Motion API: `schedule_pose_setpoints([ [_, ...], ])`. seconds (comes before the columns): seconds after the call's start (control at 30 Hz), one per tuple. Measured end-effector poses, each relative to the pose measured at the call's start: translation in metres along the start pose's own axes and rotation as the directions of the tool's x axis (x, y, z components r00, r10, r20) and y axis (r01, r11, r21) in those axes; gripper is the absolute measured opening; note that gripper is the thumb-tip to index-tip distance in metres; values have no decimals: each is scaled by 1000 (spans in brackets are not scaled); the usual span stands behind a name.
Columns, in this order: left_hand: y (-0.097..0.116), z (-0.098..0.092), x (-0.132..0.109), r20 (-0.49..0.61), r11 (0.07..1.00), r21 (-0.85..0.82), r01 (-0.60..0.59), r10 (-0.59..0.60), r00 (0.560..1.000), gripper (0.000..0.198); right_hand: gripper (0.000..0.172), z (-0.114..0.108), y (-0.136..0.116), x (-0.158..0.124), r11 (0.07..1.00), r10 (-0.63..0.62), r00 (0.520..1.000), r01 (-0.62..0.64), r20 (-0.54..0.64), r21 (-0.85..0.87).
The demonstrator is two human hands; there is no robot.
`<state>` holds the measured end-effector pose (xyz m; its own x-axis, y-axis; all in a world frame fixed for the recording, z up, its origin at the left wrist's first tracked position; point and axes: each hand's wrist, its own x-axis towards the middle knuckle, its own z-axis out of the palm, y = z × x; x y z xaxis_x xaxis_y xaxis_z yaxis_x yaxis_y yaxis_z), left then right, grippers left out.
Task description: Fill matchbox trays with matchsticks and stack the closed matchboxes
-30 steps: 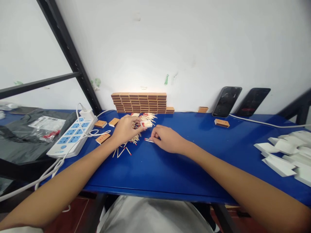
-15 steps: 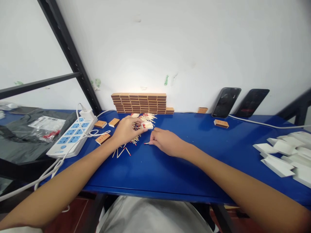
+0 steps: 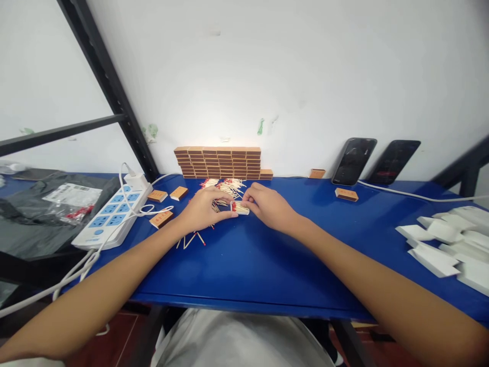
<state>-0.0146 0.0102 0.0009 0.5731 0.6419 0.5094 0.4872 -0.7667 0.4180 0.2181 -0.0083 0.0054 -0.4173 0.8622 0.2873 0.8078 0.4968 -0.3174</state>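
My left hand (image 3: 204, 210) grips a small white matchbox tray (image 3: 242, 212) by its left end, between thumb and fingers. Red-headed matches (image 3: 237, 207) lie inside the tray, heads to the left. At the tray's right end is my right hand (image 3: 270, 206), its fingertips pinched together over the matches; the match it holds is mostly hidden by the fingers. Behind and partly under my left hand spreads a loose pile of matches (image 3: 232, 184). A few stray matches (image 3: 200, 238) lie in front of it on the blue table.
A stack of matchboxes (image 3: 217, 163) stands against the wall. Separate matchboxes (image 3: 161, 219) lie left, beside a power strip (image 3: 114, 214) with white cables. At the right are two phones (image 3: 353, 161), another matchbox (image 3: 347, 194) and heaped white trays (image 3: 435, 257).
My right hand has brought the match from the table up to the tray's right end. The tray in my left hand has shifted slightly right and toward me.
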Motion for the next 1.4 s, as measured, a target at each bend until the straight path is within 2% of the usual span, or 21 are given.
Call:
schedule_pose_setpoints([
  [0.13, 0, 0, 0, 6, 1000, -17, -10, 10, 1000, 30, 11, 2, 1, 0, 999, -21, 1000, 21, 6, 34],
  [0.3, 0, -2, 0, 4, 1000, -18, 11, -10, 1000, 30, 9, 2, 2, -1, 988, -96, 994, 102, -58, 112],
  [0.4, 0, -2, 0, 25, 1000, -4, 28, -28, 999, 29, 10, 1, 2, -1, 981, -144, 990, 144, -9, 127],
  [0.5, 0, -1, 0, 53, 999, -4, 54, -53, 997, 31, 13, 1, 4, -1, 984, -138, 989, 132, 43, 118],
  [0.8, 0, -2, 0, 128, 998, 52, 47, -53, 990, 32, 20, 4, 9, -1, 986, -147, 985, 139, 94, 89],
  [0.97, 0, -2, 1, 130, 998, 36, 52, -56, 990, 30, 17, 5, 7, -2, 984, -155, 987, 150, 42, 100],
  [1.1, -1, -2, 1, 138, 998, 30, 47, -51, 989, 31, 19, 5, 6, -2, 983, -169, 984, 164, 62, 84],
  [1.4, 2, -2, 1, 141, 999, 2, 38, -38, 989, 28, 11, 6, 2, -2, 992, -118, 993, 118, -4, 48],
])
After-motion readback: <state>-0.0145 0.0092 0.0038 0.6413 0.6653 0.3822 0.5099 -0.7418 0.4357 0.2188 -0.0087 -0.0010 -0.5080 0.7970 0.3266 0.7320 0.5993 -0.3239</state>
